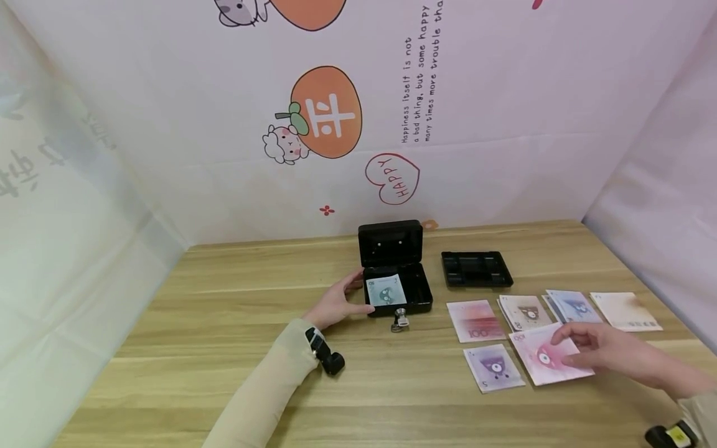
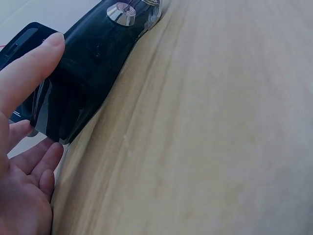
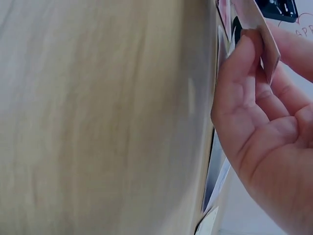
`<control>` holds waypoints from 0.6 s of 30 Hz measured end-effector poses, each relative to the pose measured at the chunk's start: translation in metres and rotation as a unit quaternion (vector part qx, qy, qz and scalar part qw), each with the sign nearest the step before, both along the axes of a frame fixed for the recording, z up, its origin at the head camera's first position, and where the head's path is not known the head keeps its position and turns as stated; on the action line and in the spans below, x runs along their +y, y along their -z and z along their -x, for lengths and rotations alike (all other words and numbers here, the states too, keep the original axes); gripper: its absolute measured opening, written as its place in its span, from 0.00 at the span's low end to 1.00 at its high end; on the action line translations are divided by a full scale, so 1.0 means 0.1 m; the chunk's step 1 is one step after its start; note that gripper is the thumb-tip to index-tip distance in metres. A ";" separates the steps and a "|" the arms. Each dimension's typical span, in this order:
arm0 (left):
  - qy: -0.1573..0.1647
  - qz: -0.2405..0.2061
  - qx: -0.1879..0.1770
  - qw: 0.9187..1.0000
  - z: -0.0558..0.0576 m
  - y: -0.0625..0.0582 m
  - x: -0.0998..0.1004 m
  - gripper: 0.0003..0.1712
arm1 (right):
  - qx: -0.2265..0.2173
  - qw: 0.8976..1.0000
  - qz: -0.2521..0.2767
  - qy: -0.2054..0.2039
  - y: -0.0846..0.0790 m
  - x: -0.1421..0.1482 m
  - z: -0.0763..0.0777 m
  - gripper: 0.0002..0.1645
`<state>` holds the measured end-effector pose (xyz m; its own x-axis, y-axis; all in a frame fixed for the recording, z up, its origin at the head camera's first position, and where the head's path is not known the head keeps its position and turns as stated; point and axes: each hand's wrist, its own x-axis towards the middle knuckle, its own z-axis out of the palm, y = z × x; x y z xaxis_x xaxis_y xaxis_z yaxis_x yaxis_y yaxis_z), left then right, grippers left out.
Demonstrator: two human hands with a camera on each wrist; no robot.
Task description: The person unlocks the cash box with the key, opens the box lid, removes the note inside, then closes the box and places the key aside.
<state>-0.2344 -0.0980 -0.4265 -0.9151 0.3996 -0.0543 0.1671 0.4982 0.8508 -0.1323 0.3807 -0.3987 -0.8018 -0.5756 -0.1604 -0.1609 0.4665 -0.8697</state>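
Observation:
A small black cash box stands with its lid up, and a green play banknote lies inside on the left. My left hand holds the box at its front left corner. In the left wrist view the thumb lies over the box's edge, with the other fingers at its side. My right hand pinches pink 100 play banknotes between thumb and fingers. In the right wrist view the pinched notes show an edge like a thin stack.
A black compartment tray sits right of the box. Keys hang at its front lock. Around my right hand lie a red note, a purple note, brown notes, blue notes and a pale yellowish note.

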 end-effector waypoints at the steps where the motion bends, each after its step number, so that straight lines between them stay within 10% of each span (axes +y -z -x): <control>1: 0.000 0.002 0.000 1.000 0.00 0.00 0.00 0.54 | -0.003 1.000 0.001 -0.007 0.01 0.01 0.00 0.08; 9: 0.000 0.003 -0.002 1.000 -0.02 -0.04 0.00 0.54 | 0.028 0.999 -0.029 -0.022 0.06 0.06 -0.01 0.09; 18: 0.001 -0.007 -0.005 1.000 -0.01 0.00 -0.01 0.54 | 0.175 0.983 -0.042 -0.037 0.12 0.03 -0.05 0.20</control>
